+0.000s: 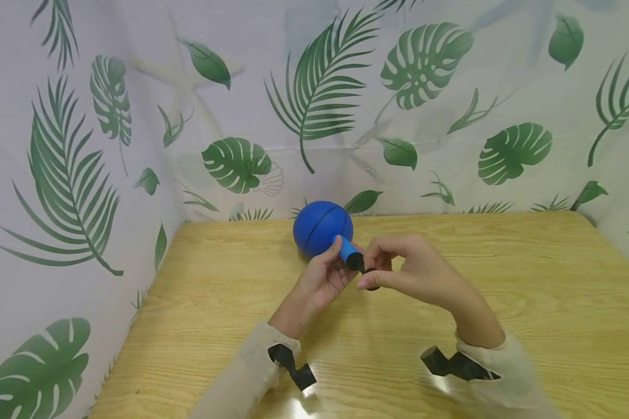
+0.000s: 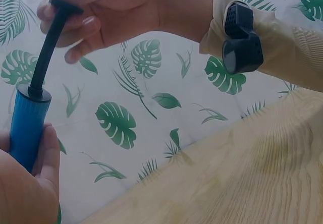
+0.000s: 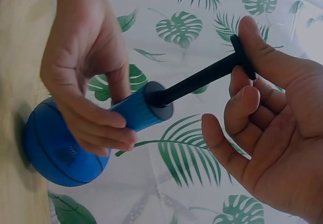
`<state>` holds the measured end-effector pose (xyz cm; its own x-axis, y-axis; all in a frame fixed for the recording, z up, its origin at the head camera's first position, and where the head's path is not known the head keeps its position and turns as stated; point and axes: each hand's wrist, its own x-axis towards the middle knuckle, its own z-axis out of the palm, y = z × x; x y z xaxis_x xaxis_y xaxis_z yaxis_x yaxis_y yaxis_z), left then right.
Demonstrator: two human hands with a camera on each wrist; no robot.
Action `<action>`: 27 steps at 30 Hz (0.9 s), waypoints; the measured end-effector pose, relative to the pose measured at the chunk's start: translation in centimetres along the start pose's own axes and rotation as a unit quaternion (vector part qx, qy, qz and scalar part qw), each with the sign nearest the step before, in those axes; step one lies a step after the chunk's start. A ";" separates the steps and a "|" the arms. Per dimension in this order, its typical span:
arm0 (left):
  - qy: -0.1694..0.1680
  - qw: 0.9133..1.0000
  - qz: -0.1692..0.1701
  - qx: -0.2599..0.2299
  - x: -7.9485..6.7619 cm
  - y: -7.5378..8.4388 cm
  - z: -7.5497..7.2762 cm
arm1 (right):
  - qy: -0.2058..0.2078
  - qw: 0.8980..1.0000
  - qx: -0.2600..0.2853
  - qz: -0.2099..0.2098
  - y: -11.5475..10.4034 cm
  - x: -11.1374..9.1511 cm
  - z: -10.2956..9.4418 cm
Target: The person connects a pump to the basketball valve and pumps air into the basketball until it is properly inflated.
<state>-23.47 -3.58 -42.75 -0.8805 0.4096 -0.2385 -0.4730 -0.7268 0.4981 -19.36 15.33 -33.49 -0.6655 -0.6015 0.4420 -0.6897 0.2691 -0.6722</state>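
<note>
Where the wood-grain table (image 1: 215,302) ends before a leaf-printed backdrop (image 1: 346,157), a blue ball (image 1: 320,227) rests near the far edge; just nearer, my left grip (image 1: 320,282) clasps the blue pump (image 3: 144,110) above the table, my right grip (image 1: 421,267) pinching its black handle (image 3: 243,57).

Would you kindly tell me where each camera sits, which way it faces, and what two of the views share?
Head: on the person's head, facing forward and down at the table, blue ball and blue pump; left hand, right hand and both sleeves show.
Left wrist: on that wrist, facing the blue pump; part of the left hand, plus the right hand and its sleeve, show.
Right wrist: on that wrist, facing the blue pump and blue ball; both hands show.
Shared: only the head and right wrist views show the blue ball.
</note>
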 end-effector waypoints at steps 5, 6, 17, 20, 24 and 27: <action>0.005 1.000 0.005 0.023 0.0 0.0 0.0 | 0.000 1.000 -0.005 0.028 1.1 0.3 0.4; 0.004 1.000 0.005 0.027 0.1 0.0 0.0 | 0.001 0.999 -0.006 0.032 1.4 0.4 0.5; 0.007 0.999 0.005 0.038 0.1 0.0 -0.1 | 0.004 0.996 -0.019 0.083 2.8 1.0 1.1; 0.009 0.999 0.007 0.045 0.1 0.1 -0.1 | 0.003 0.996 -0.019 0.086 2.8 1.0 1.1; 0.016 0.999 0.011 0.047 0.2 0.4 -0.2 | 0.002 0.996 -0.023 0.082 2.6 1.1 1.3; 0.021 0.998 0.015 0.055 0.2 0.6 -0.2 | -0.004 0.997 -0.023 0.079 2.5 1.1 1.3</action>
<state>-23.99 -4.05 -42.70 -0.8956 0.3638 -0.2559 -0.4427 -0.6727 0.5929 -21.42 14.33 -35.46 -0.7648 -0.5549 0.3274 -0.5886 0.3952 -0.7052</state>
